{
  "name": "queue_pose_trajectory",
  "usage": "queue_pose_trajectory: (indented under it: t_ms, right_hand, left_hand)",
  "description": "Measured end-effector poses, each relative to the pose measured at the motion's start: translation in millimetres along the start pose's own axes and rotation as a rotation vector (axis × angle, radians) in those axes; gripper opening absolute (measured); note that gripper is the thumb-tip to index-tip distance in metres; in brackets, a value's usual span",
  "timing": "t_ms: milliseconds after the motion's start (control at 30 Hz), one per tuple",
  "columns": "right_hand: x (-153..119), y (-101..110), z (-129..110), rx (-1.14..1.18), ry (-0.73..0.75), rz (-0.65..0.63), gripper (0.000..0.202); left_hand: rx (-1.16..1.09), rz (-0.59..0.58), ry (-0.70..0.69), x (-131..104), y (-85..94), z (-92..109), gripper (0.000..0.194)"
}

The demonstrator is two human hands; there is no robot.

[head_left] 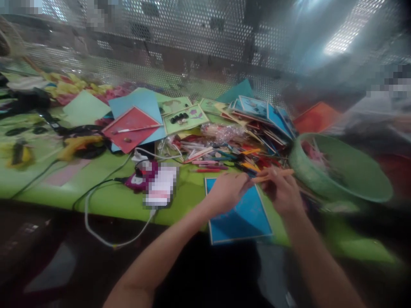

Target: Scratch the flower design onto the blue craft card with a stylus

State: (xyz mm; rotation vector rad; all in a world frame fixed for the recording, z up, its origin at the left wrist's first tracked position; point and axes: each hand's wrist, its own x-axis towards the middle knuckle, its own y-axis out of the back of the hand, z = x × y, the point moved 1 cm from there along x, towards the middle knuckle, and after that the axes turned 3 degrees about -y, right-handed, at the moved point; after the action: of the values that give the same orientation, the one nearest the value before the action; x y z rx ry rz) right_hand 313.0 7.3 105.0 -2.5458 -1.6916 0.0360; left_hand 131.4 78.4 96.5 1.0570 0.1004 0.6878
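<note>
Left hand point(228, 193) is curled closed on one end of an orange stick point(284, 173), right hand point(283, 192) pinches it farther along — probably two grips for steadiness. It's above the blue framed panel point(239, 220) — panel's lying close in, likely for easy reach.

1 green basket point(296, 160), 1 phone point(161, 186), 1 held stick point(285, 173).

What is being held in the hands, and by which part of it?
A slim orange stick. The left hand seems to hold one end; the right hand holds it nearer the other end, which sticks out.
</note>
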Motion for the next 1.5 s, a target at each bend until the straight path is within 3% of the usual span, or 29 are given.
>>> queue_pose_trajectory:
  t_ms: [100, 200, 300, 433, 633, 800, 1133, 1500]
  right_hand:
    - [7.5, 11.0, -1.8, 0.065, 0.103, 0.119, 0.037]
    - [20.0, 28.6, -0.2, 0.087, 0.13, 0.152, 0.037]
    - [25.9, 32.7, 14.2, 0.082, 0.076, 0.123, 0.031]
    - [25.3, 23.3, 38.1, 0.07, -0.003, 0.095, 0.028]
    - [22.1, 13.2, 57.2, 0.003, -0.112, 0.039, 0.018]
    - [12.9, 5.7, 69.8, -0.099, -0.17, -0.029, 0.015]
    - [1.5, 0.9, 75.4, -0.329, -0.227, -0.112, 0.02]
    - [-1.0, -6.4, 64.9, -0.516, -0.171, -0.112, 0.017]
  left_hand:
    - [-0.026, 0.059, 0.133, -35.0, -2.8, -18.6, 0.03]
    - [-0.061, 0.106, 0.247, -73.3, -4.9, -38.7, 0.037]
    - [-0.117, 0.118, 0.249, -103.2, -7.7, -48.5, 0.034]
    - [-0.261, 0.113, 0.179, -124.1, -8.0, -49.7, 0.029]
    - [-0.327, -0.036, 0.115, -133.6, -11.0, -50.6, 0.028]
    - [-0.306, -0.061, 0.103, -136.6, -15.7, -54.8, 0.028]
    - [-0.278, 0.073, -0.021, -134.4, -13.5, -55.9, 0.019]
    - [-0.288, 0.076, -0.026, -135.0, -12.7, -56.2, 0.017]
